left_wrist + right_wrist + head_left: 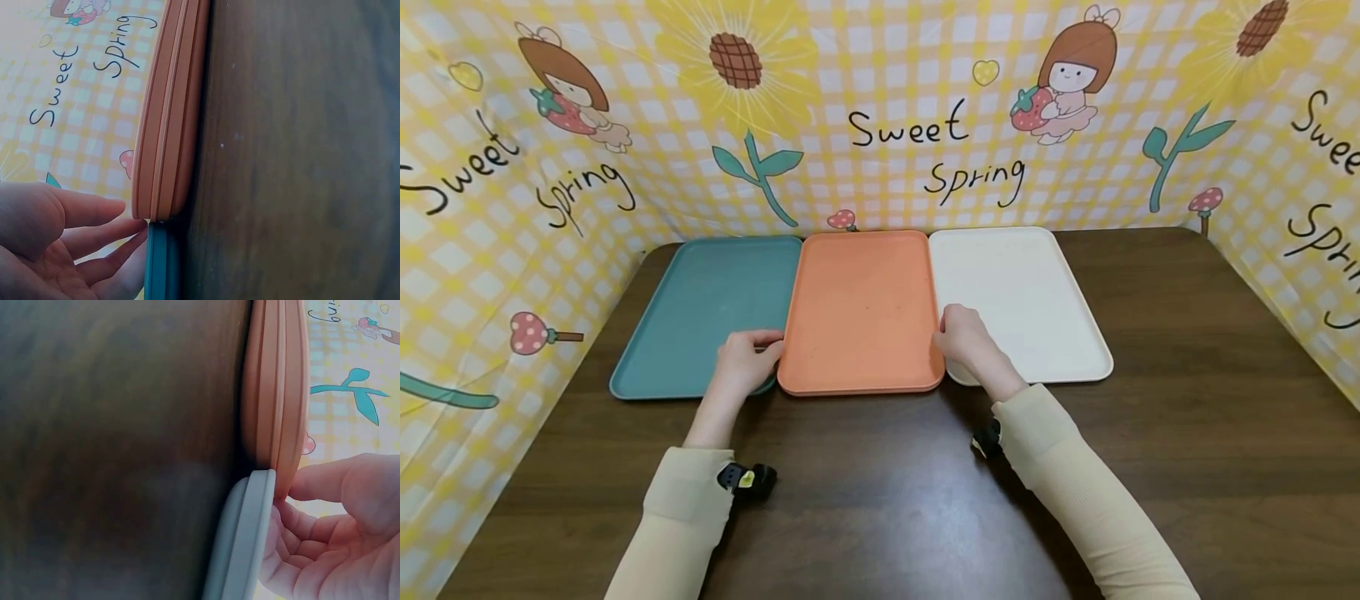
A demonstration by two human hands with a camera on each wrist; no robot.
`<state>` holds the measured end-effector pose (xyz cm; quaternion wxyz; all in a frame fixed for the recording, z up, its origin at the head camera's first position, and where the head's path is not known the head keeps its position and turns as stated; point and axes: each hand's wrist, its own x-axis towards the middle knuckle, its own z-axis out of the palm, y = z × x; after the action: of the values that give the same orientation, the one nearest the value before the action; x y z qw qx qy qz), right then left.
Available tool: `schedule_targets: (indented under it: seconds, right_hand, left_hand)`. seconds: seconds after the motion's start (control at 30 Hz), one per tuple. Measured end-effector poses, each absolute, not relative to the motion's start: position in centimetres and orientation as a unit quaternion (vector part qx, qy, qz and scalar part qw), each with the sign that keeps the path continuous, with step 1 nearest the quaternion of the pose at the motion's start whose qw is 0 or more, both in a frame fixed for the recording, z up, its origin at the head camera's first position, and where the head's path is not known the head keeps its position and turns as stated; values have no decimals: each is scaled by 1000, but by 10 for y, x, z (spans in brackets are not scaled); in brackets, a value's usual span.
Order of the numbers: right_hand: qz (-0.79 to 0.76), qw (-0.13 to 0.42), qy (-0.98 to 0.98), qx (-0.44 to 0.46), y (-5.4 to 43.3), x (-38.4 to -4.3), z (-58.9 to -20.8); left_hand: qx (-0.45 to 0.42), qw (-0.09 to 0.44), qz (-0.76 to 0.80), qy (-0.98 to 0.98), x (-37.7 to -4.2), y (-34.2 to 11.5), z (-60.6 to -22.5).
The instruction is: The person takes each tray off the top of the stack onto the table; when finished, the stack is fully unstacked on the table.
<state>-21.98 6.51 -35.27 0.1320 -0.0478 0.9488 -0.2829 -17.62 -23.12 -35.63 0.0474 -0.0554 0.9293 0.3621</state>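
Three trays lie side by side, with an orange tray point(861, 312) between a teal tray point(722, 308) and a white tray point(1015, 300). The orange side point(164, 125) shows two layered rims in the wrist views, like one tray stacked in another. At the near left corner, my left hand point(747, 362) holds the orange rim, thumb above and fingertips lower, over the teal tray. My right hand point(968, 340) pinches the opposite orange rim near its front corner, its fingers over the white tray's edge point(247, 537). Both palms face inward.
The trays rest on a dark brown wooden table point(865, 500), near its back edge. A yellow checked cloth point(880, 67) with flowers and lettering hangs behind and along both sides. A dark wrist camera point(748, 481) sits at the left cuff.
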Motion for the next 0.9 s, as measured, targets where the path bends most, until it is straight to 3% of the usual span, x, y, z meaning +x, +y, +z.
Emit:
schedule_targets:
  seconds: [0.33,0.7,0.9]
  right_hand:
    - [-312,106,943,-49,65,-217,-349]
    - [-281,140,949,-19,62,-221,-347]
    - [-293,119,948,-37,63,-216,-347]
  left_hand:
    - [-57,48,360,930,-176,-231,-355]
    - [-63,53,352,932,-174,-229,-352]
    - [-66,53,356,931,-174,-228,-353]
